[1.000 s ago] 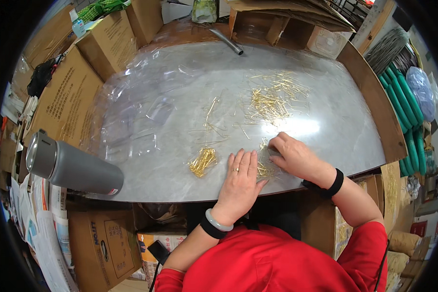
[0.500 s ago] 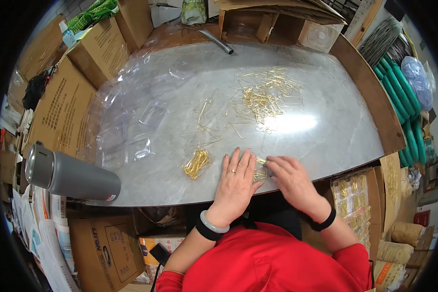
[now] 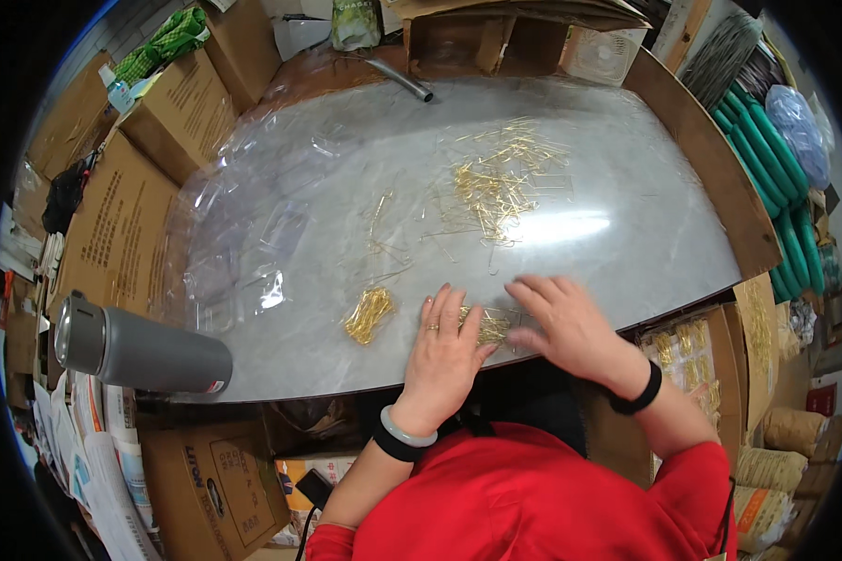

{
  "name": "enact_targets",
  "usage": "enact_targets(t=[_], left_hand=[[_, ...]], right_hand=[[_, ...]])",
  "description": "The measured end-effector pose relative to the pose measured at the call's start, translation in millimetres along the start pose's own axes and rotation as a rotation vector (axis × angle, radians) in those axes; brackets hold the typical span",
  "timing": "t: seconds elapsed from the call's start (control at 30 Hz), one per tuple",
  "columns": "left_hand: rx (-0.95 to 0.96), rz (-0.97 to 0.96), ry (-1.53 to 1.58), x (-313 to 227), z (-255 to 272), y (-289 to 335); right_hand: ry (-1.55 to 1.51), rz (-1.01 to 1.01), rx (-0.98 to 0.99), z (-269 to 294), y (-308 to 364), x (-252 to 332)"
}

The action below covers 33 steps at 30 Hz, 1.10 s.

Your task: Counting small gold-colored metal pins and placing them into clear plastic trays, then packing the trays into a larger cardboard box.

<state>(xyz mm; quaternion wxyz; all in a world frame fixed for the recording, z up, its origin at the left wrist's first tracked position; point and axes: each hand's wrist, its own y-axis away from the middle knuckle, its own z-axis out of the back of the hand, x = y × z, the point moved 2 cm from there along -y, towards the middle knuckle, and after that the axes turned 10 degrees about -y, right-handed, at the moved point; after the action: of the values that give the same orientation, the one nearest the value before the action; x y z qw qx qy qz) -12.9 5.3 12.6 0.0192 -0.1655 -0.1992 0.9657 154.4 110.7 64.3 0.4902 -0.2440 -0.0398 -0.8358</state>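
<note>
My left hand (image 3: 442, 351) lies nearly flat at the table's near edge, fingers stretched and close together, its fingertips and thumb against a small bunch of gold wire hooks (image 3: 492, 325). My right hand (image 3: 568, 327) hovers just right of that bunch, fingers apart and slightly blurred, with nothing seen in its grip. Part of the bunch is hidden under the left fingers. Left of the hands sits a neat bundle of gold hooks (image 3: 369, 315). Farther off, a loose heap of gold hooks (image 3: 500, 192) spreads over the grey table (image 3: 346, 360), and several stray hooks (image 3: 381, 238) lie left of it.
Clear plastic boxes (image 3: 239, 266) cover the table's left side. A grey bottle (image 3: 164, 351) stands at the near left corner. A metal tube (image 3: 400, 79) lies at the back. Cardboard borders the right side (image 3: 711, 168); an open carton (image 3: 688, 360) with bagged gold hooks stands below it.
My right hand has lifted off the small bunch and shifted right, its fingers spreading. More of the bunch shows beside my left hand. The whole view has shifted slightly.
</note>
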Motion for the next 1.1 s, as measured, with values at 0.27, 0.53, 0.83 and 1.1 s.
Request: enact_targets(t=[0.27,0.53,0.83,1.1], left_hand=[[0.064,-0.072,-0.014,1,0,0],[0.088,-0.058,-0.005,-1,4,-5],[0.083,-0.029,0.080,-3,3,-4],[0.108,-0.120,-0.017,-3,4,-7]], right_hand=[[-0.181,0.029,-0.207,-32,23,6],[-0.365,0.079,-0.332,-43,10,-9],[-0.324,0.106,-0.307,-44,17,2],[-0.374,0.177,-0.239,-44,16,-13]])
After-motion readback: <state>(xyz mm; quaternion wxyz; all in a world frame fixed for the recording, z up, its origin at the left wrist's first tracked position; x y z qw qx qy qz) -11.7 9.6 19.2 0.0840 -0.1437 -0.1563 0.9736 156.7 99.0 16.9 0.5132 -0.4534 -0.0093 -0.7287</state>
